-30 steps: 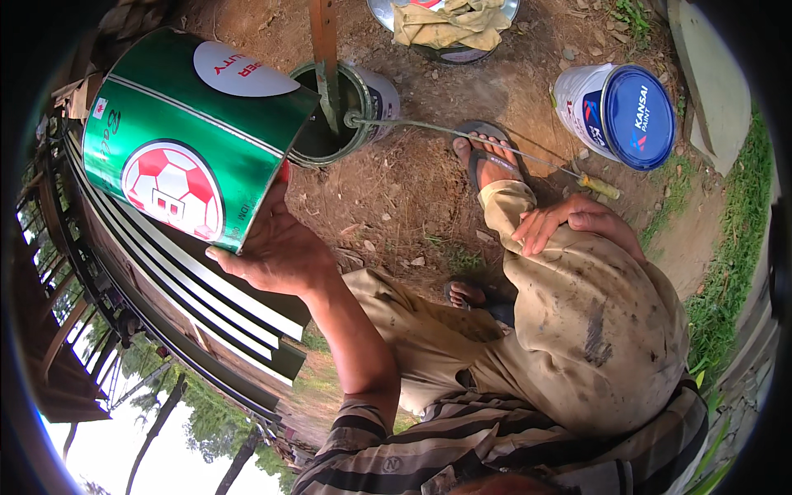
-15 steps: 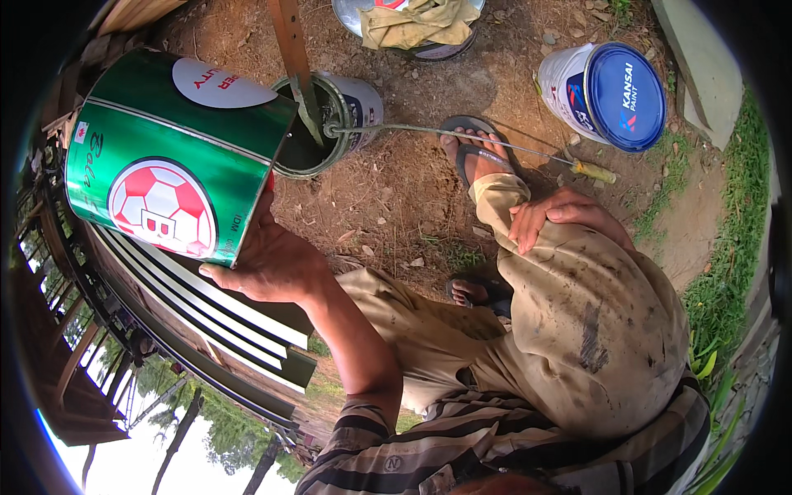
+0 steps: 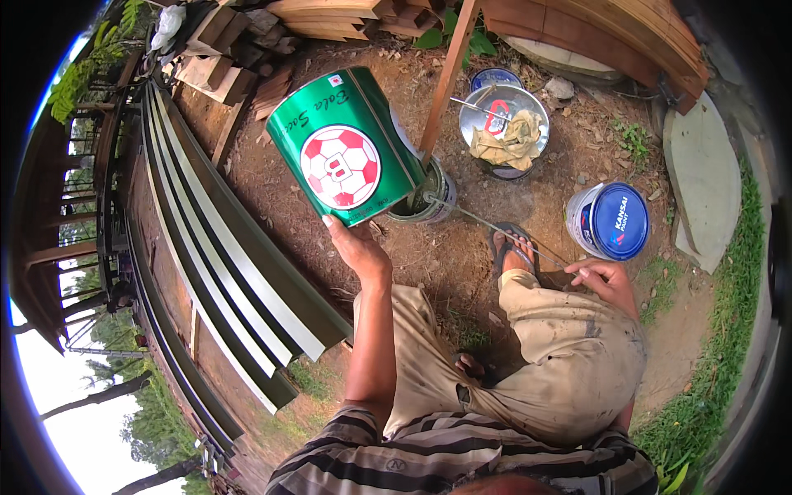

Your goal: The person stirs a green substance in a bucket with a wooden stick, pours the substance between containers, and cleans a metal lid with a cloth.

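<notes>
My left hand supports a large green paint tin with a red-and-white ball picture. The tin is tilted, its right end over an open white bucket; whether anything pours is hidden. A wooden stick stands in the bucket. Across its rim lies a thin metal rod, slanting over my foot to my right hand. The fingers of that hand are curled above my knee at the rod's far end; the handle is hidden, so I cannot tell whether they hold it.
Right of the bucket stands a blue-lidded paint pail. Behind is a metal-topped container with a tan cloth on it. Long metal channels run along the left. Timber is stacked at the back left, a stone slab far right.
The view has shifted, showing more ground and timber. The green tin is now farther from me, still in my left hand. My right hand has left my knee for the rod's handle end.
</notes>
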`<state>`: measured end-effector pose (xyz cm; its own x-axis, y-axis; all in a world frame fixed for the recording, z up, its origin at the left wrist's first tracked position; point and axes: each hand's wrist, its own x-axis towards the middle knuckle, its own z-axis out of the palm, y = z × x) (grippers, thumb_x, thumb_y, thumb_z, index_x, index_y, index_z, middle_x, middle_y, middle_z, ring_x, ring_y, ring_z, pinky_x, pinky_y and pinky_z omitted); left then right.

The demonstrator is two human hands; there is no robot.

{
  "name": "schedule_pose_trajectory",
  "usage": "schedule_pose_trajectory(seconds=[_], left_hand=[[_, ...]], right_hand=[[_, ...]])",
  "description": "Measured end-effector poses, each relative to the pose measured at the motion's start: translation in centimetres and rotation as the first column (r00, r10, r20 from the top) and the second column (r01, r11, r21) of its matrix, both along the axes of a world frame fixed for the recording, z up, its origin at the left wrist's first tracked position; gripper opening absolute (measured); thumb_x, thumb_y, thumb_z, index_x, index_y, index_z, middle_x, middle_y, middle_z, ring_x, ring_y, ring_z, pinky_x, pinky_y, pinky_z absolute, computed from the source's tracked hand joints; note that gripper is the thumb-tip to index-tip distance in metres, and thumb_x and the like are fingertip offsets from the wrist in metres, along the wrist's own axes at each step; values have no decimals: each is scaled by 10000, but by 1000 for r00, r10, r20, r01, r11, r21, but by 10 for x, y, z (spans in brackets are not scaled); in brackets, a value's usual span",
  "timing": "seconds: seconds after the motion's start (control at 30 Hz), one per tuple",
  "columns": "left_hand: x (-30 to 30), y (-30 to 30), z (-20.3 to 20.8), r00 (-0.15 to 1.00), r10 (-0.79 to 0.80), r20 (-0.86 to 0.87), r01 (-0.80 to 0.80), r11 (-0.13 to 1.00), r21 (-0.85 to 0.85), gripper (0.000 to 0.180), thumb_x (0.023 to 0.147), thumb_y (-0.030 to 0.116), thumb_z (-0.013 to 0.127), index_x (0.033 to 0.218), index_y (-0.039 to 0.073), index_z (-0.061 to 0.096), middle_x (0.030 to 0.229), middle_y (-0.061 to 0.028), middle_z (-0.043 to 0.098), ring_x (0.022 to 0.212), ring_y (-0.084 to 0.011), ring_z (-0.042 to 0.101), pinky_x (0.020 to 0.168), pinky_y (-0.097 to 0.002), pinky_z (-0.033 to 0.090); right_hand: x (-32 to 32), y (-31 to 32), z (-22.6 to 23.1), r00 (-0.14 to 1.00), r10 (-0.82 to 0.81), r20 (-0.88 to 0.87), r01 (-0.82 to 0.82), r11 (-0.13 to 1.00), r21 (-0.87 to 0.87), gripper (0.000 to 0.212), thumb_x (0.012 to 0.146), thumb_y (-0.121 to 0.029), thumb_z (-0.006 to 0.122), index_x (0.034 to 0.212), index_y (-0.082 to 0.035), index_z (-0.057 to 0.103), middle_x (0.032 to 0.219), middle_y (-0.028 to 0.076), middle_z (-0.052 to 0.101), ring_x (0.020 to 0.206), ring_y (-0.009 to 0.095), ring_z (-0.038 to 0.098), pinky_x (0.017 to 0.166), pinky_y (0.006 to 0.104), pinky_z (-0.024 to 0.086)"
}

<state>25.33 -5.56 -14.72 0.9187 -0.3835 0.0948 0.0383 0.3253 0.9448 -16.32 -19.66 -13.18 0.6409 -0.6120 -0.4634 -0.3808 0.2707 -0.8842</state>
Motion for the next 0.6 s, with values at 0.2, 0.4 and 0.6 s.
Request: schedule_pose_trajectory(seconds=[0.2,0.4,0.6], left_hand=[[10,11,9,997,-52,59,48,997,61,649,1162,488,310,1282,-76,607,1181,-144,694,1024,-223,686,941,-442,573],[15,21,-8,995,-57,82,44,987,156,671,1159,476,307,1200,-107,636,1040,-172,744,871,-253,731,814,-423,592],[2,11,25,993,50,103,-67,983,173,724,1153,476,314,965,-122,677,813,-175,746,755,-256,702,751,-414,540]], right_hand=[[24,-29,164,971,12,240,114,856,-504,304,1030,-203,647,1164,56,732,1128,157,761,1030,209,724,936,352,557],[138,23,288,914,305,268,-5,669,-743,270,1020,-119,657,1236,32,717,1120,152,760,1015,202,733,907,331,577],[229,35,248,839,154,521,311,651,-693,247,1023,-81,641,1238,18,715,1056,118,776,893,161,749,792,305,594]])
